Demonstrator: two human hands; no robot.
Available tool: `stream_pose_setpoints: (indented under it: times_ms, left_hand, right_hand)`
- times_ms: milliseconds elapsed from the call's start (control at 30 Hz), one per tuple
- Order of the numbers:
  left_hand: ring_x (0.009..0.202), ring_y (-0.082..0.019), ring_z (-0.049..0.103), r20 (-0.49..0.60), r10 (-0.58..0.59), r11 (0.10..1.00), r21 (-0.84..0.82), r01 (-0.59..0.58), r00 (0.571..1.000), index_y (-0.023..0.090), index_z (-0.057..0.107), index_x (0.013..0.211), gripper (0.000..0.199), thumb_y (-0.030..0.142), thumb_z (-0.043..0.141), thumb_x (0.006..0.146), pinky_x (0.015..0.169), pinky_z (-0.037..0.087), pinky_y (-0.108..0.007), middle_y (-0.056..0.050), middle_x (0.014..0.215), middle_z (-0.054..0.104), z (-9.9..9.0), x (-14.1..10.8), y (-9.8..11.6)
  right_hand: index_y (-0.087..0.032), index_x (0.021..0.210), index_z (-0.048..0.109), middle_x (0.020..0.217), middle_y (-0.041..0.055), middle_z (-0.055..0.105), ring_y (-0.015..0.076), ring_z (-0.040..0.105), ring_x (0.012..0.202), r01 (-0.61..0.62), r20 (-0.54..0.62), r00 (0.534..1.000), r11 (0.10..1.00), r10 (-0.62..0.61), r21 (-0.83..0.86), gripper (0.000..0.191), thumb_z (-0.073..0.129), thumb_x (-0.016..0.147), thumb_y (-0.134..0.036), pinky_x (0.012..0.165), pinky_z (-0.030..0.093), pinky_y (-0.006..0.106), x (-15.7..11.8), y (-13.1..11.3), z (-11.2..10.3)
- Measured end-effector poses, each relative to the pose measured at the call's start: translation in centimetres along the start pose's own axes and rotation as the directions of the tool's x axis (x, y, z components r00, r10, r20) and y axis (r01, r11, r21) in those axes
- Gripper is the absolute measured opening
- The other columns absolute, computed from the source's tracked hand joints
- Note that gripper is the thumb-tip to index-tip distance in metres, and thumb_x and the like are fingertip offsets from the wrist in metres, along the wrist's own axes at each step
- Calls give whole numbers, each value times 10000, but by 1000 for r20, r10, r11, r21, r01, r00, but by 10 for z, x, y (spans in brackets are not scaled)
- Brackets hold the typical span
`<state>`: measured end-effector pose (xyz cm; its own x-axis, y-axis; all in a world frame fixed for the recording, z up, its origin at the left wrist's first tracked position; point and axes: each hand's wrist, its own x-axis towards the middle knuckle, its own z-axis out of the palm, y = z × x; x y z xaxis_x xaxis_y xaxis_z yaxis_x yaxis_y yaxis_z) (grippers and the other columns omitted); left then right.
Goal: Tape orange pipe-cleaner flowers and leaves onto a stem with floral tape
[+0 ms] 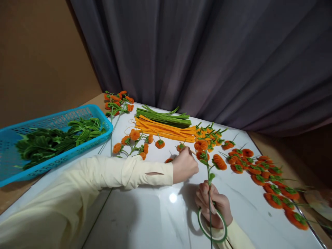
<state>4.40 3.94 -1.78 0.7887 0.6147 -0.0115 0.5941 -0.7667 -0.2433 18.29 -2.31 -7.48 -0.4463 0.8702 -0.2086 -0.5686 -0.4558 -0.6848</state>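
Observation:
My left hand reaches across the table with its fingers curled and closed. A small orange pumpkin with a green top is right at its far side; the fingertips are hidden, so what they pinch does not show. My right hand is closed round a green stem held upright. Orange chenille pumpkins and a small green leaf sit on the stem's upper part. A ring-shaped roll of green tape hangs at the same hand.
A blue basket of green leaves stands left. Green and orange pipe cleaners lie at the back. One assembled pumpkin branch lies left of centre, others behind it. Several loose pumpkins line the right side.

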Motion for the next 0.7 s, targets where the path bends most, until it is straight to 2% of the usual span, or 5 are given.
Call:
stream_pose_setpoints:
  times_ms: [300,400,467,567,700]
  left_hand:
    - [596,-175,540,-286,-63,990,-136,24,956,70,589,892,188,56,410,837,617,375,-324,-56,665,585,-37,-94,15]
    - [684,-163,565,-164,-178,896,-435,91,970,155,498,1170,388,32,404,814,647,402,-287,-21,772,618,-42,-118,5]
    - [754,-149,583,-14,-220,728,-668,155,975,253,465,1235,494,37,419,793,688,414,-258,6,858,639,-43,-126,-3]
    - [758,-133,607,187,-153,306,-925,226,970,246,534,1187,438,89,423,794,683,438,-222,-1,889,664,-39,-130,-7]
    - [647,-125,617,381,-7,-221,-902,370,924,183,586,1041,299,149,491,759,560,445,-191,-4,717,655,-29,-128,-3]
  right_hand:
    - [-183,594,631,386,-86,164,48,90,355,15,22,1000,999,-16,45,166,731,682,-281,327,131,174,0,-2,5]
    - [-185,593,655,379,-84,174,48,105,360,3,-1,1000,999,-3,32,153,750,661,-283,331,139,174,1,-3,8]
    - [-184,604,670,377,-84,190,43,110,361,-10,-16,1000,1000,10,8,152,759,651,-298,334,138,172,2,-2,9]
    - [-164,639,686,366,-85,236,22,117,343,-31,-34,999,997,29,-72,172,758,656,-319,341,123,169,2,-2,11]
    - [-118,671,689,339,-62,341,6,169,329,-62,-87,995,958,39,-281,214,724,717,-324,366,107,170,-2,-2,19]
